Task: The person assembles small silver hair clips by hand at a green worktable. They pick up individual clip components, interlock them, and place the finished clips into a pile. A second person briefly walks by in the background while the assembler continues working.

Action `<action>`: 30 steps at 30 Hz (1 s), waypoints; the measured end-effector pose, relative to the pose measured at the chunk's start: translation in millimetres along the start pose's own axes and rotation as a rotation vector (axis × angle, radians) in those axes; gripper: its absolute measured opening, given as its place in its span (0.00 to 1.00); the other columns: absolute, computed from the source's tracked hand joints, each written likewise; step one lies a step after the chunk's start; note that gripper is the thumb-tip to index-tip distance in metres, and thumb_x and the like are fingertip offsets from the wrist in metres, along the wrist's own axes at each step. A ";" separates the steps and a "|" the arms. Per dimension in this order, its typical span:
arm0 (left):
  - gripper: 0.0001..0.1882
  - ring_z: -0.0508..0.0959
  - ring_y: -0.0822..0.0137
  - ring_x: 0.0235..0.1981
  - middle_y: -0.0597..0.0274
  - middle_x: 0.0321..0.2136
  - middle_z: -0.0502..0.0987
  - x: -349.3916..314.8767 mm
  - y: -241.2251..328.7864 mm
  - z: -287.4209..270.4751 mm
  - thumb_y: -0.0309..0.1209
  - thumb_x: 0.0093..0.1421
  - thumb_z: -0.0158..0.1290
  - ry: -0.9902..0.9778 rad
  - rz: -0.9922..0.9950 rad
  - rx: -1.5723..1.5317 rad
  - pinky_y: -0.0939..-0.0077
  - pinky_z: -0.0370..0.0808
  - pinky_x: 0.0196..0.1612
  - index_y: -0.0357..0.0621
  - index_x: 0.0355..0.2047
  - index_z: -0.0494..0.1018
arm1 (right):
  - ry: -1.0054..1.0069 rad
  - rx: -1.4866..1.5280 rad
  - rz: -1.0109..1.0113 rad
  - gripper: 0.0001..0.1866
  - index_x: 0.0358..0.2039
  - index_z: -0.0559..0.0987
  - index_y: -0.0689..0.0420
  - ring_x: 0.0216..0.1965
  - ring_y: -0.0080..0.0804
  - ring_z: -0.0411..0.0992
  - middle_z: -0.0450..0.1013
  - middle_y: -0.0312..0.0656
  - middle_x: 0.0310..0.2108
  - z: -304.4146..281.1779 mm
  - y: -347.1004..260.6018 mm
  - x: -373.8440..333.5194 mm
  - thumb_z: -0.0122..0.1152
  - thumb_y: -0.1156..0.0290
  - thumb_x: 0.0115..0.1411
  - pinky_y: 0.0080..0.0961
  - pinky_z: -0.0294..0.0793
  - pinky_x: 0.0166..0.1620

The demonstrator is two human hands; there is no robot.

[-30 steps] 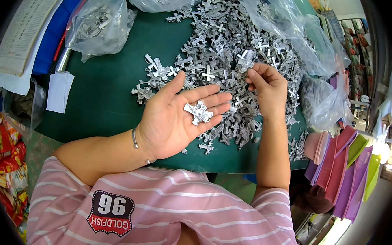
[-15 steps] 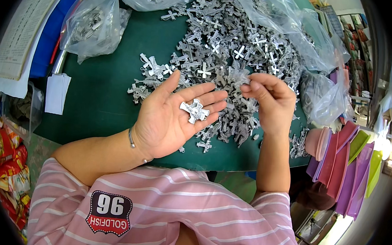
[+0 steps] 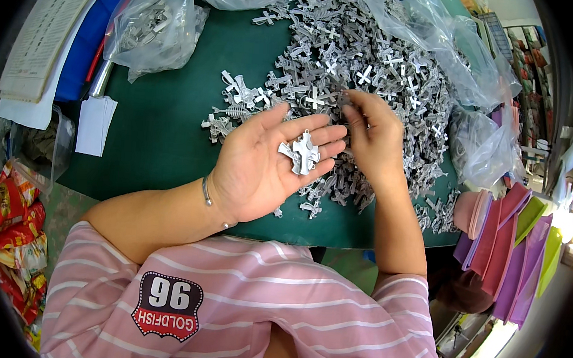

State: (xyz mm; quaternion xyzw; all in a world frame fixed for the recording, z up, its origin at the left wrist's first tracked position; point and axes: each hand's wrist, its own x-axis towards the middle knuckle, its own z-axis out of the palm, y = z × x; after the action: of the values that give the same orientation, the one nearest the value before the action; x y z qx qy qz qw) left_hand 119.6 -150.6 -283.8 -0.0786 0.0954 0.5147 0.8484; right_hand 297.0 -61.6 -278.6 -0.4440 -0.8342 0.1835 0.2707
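Note:
My left hand (image 3: 251, 170) lies palm up with its fingers stretched out, bearing overlapping silver-grey metal cross pendants (image 3: 303, 152); at least two seem to be stacked there. A bangle circles that wrist. To its right, my right hand (image 3: 375, 142) is over the pile with thumb and index finger pinched together. Something small and grey shows at those fingertips, but its shape blends into the metal pieces behind. A large heap of similar metal crosses (image 3: 347, 45) covers the middle and far right of the green table (image 3: 165, 119).
Clear plastic bags (image 3: 433, 30) surround the heap's far and right sides. A bag of metal pieces (image 3: 158, 30) rests at the far left, near white paper slips (image 3: 95, 126) and a blue tray (image 3: 77, 68). Pink, purple and green bins (image 3: 505, 245) hang off the right side.
Another cross piece now lies over the one in my left palm. My right hand has moved left and away, onto the heap. The whole view has shifted slightly.

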 end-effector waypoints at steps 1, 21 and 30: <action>0.34 0.60 0.47 0.61 0.38 0.59 0.58 0.8 -0.8 -1.5 0.46 0.64 0.38 -0.003 0.013 0.033 0.58 0.57 0.63 0.27 0.59 0.53 | 0.055 0.084 0.102 0.12 0.41 0.76 0.64 0.29 0.32 0.74 0.75 0.44 0.30 -0.3 1.5 -1.3 0.60 0.79 0.54 0.25 0.73 0.32; 0.16 0.72 0.56 0.49 0.51 0.44 0.72 6.8 30.2 -17.1 0.31 0.65 0.40 -0.202 0.097 0.088 0.66 0.75 0.46 0.37 0.51 0.64 | -0.174 0.191 -0.152 0.07 0.33 0.78 0.61 0.34 0.39 0.72 0.74 0.45 0.33 -12.0 -61.3 -63.8 0.59 0.79 0.51 0.30 0.71 0.38; 0.12 0.74 0.60 0.39 0.56 0.35 0.73 6.5 28.7 -17.5 0.35 0.65 0.43 -0.133 0.042 0.235 0.76 0.74 0.30 0.40 0.39 0.70 | 0.029 0.173 -0.133 0.10 0.35 0.77 0.63 0.29 0.44 0.74 0.74 0.48 0.30 11.5 -61.2 -90.9 0.58 0.82 0.49 0.31 0.74 0.33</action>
State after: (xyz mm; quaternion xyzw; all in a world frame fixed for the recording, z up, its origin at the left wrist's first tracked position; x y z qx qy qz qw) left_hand 95.7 -136.0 -303.3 0.0575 0.1004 0.5215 0.8454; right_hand 292.4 -171.7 -280.4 -0.3654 -0.8389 0.2300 0.3315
